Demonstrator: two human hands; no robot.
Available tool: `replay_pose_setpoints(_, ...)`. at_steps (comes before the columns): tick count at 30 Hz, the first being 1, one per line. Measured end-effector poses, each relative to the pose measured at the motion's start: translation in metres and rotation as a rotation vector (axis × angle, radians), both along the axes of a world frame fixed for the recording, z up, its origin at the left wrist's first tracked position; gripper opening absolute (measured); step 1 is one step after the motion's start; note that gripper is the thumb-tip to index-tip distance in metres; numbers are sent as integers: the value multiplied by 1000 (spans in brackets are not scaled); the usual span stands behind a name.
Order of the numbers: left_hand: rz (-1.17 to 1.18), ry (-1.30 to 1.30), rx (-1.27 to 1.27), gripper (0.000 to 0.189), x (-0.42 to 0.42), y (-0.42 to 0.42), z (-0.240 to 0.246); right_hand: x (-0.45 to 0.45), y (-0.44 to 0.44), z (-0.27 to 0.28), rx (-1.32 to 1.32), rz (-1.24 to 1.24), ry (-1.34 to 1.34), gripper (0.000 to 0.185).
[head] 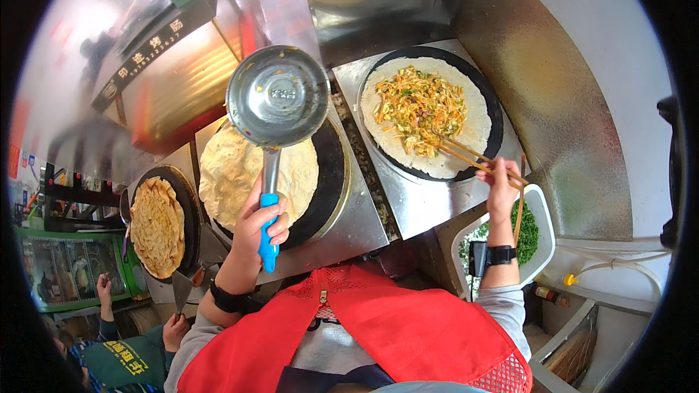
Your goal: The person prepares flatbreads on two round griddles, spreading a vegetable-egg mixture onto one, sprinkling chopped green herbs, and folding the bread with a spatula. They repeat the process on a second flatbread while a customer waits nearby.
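Observation:
My left hand [262, 224] grips the blue handle of a metal ladle-like pan [277, 95], its round bowl held above a folded flatbread [235, 174] on the middle round griddle [333, 174]. With my right hand [499, 185] I hold wooden chopsticks [475, 159], their tips in a shredded vegetable filling [423, 103]. That filling lies on a pale round flatbread [475, 120] on the right black griddle [494, 144]. Right beside my right wrist is a white plastic tub [548, 229] with chopped greens [527, 234]; another wooden stick [520, 213] slants over it.
A browned flatbread [158, 226] lies on the left griddle [191, 218]. At lower left, another person's hand [175, 333] holds a metal scraper [182, 290]. Metal walls [546, 98] border the right griddle. A bottle [549, 295] with a dark label lies at lower right.

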State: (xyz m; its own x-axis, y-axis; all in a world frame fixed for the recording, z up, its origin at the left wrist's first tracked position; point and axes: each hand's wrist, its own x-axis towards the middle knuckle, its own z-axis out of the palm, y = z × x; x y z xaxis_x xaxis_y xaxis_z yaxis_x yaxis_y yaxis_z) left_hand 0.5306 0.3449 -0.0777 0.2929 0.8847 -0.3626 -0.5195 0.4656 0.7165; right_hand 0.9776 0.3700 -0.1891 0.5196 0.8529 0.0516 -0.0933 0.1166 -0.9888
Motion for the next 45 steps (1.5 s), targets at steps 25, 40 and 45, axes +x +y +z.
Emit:
replay_pose_setpoints(25,-25,-49,2,76,20,26,-11,68,24,-10,62,-135,120,18)
replay_pose_setpoints(40,-39,-74,-50,76,26,25,-8,28,20,16,-10,-183,8,18)
replay_pose_setpoints(45,-49,-67,-46,77,23,22,-8,5,96,-7,88,-58,142,18)
